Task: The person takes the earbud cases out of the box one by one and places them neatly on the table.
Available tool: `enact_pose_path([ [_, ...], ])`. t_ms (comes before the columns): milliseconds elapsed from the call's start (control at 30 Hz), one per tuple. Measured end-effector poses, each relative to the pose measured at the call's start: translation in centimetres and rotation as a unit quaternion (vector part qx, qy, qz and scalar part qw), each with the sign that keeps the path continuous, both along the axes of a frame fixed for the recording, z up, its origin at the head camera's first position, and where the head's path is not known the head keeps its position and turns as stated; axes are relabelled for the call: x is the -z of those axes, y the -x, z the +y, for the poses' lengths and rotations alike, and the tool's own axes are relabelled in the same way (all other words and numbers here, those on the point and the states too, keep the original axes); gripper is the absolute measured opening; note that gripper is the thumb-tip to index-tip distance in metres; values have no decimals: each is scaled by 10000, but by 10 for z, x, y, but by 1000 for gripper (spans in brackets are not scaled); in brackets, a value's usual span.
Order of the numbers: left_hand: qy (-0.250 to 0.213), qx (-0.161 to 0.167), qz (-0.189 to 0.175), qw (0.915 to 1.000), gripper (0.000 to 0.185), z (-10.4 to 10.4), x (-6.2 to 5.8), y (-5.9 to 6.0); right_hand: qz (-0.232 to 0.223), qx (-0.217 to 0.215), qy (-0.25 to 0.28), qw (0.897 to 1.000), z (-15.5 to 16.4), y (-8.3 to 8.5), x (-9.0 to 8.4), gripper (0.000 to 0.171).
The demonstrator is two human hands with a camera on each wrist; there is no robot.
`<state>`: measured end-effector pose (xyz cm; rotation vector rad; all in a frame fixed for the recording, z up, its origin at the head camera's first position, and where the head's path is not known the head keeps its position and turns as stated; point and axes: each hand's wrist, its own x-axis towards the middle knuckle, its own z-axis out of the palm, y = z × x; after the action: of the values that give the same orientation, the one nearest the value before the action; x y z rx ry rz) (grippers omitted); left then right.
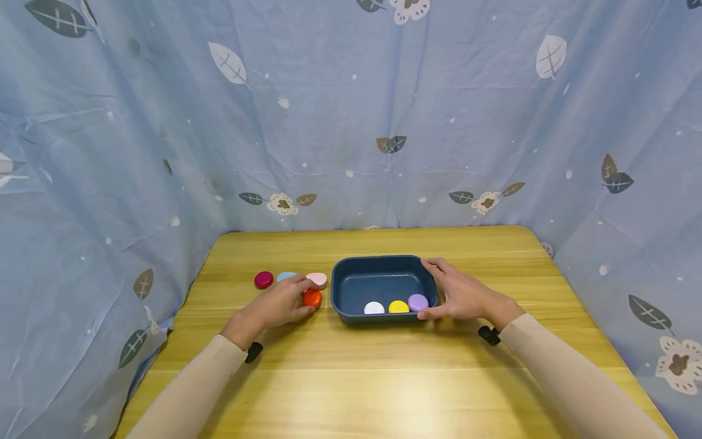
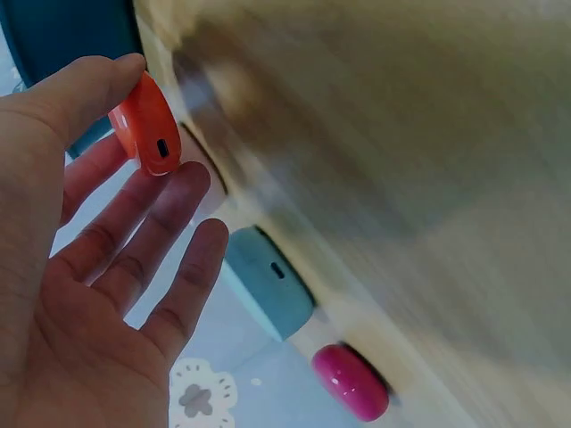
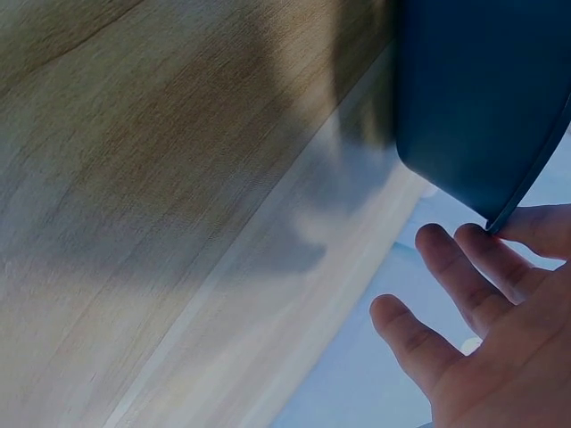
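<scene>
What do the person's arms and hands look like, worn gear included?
Both forearms wear plain beige long sleeves, left sleeve and right sleeve, ending around the wrist. The left hand and right hand are bare, no gloves visible. A small black device shows at each wrist: left device, right device. No cables visible.

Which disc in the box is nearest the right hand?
The purple disc, rightmost of three; the yellow disc and white disc lie farther from the right hand.
</scene>
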<state>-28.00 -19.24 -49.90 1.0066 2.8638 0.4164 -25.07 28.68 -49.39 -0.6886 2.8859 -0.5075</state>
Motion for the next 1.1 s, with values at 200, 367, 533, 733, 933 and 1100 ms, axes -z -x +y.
enact_pose_path([
  [200, 111, 59, 51, 9999, 52, 1, 6, -1, -23, 26, 9, 10000, -1, 0, 1, 140],
  [367, 214, 58, 58, 9997, 48, 2, 10, -1, -36, 22, 21, 10000, -1, 0, 4, 140],
  [533, 201, 73, 19, 9998, 51, 3, 10, -1, -56, 31, 35, 10000, 0, 0, 2, 140],
  [733, 130, 109, 10, 9999, 59, 3, 7, -2, -84, 52, 54, 9999, 0, -1, 1, 141],
  [933, -32, -48, 54, 10000, 53, 7, -6, -4, -82, 42, 11, 10000, 1, -2, 2, 140],
  [1100, -98, -7, 425, 9990, 45, 15, -22, -3, -79, 16, 34, 10000, 2, -2, 2, 141],
])
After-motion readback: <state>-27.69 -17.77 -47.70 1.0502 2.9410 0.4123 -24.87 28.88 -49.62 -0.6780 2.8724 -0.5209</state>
